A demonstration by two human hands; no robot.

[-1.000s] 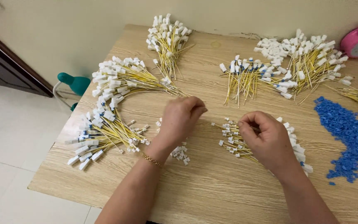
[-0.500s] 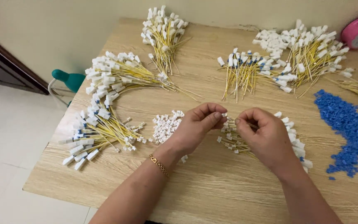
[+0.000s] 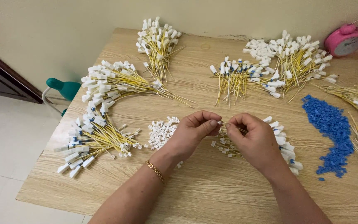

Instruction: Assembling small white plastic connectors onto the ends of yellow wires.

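Both hands meet mid-tabletop: left hand and right hand pinch one thin yellow wire between fingertips (grip narrow, closed on it); best held steady w/ ends aligned, above the loose wire pile, white connectors just left

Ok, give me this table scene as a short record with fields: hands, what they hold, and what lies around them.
left hand: fingers pinched at a thin yellow wire
right hand: fingers pinched, meeting the left hand
yellow wire: between both hands; small, details unclear
white connectors: loose pile, left of the hands
blue beads: heap to the right
wire bundles: yellow with white ends, fanned around the table
pink clock: far right corner
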